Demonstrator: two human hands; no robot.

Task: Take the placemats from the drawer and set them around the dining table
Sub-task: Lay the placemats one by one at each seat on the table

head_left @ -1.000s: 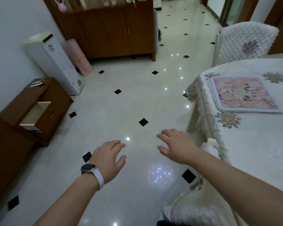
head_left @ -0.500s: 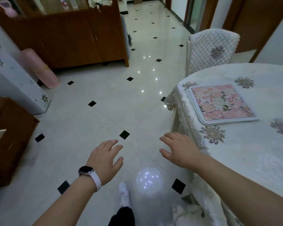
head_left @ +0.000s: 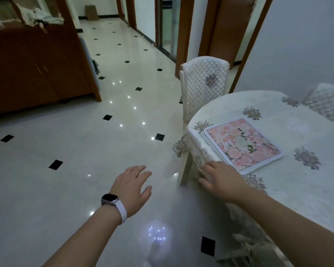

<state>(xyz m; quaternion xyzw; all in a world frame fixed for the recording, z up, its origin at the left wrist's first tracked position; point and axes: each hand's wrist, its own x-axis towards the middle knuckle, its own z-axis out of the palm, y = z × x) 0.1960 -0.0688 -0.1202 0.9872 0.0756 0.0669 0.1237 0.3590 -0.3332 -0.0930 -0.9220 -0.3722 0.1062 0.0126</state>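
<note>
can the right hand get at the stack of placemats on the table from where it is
Probably yes. The right hand is open and empty at the table edge, just short of the near corner of the placemats. Nothing lies between them, and the stack's top and near edges are uncovered.

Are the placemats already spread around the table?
No, the placemats lie in one stack near the edge of the table, with both hands empty beside it.

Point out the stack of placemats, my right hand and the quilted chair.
stack of placemats (head_left: 243,143), head view, middle of the top mat's pink floral print
right hand (head_left: 220,178), head view, back of the hand
quilted chair (head_left: 204,87), head view, padded backrest cover
</note>
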